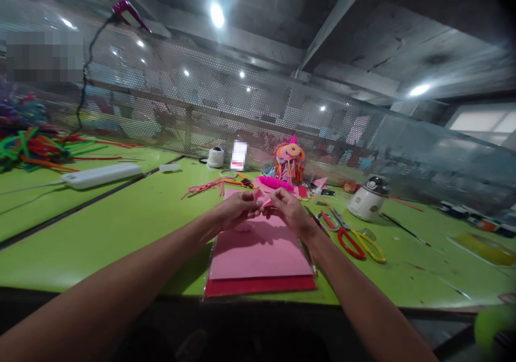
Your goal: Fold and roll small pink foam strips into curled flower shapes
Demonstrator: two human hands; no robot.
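Note:
Between my two hands is a small folded piece of pink paper (263, 197), held above the stack on the table. My left hand (237, 210) pinches its left side, and my right hand (287, 207) grips the right side with thumb and fingers. Beneath them lies a stack of pink sheets (258, 252) over a red sheet (262, 286), in what looks like a clear sleeve. A bright pink fuzzy strip (276, 183) rests just beyond my fingers. Behind it stands a colourful figure (290, 158) with an orange face and hanging strips.
Scissors with red (351, 245) and yellow handles lie right of the stack, near a white pot (367, 200). At left are a white power strip (102, 175) and a heap of coloured pipe cleaners (34, 150). A lit phone (239, 154) leans by the mesh partition (153, 112).

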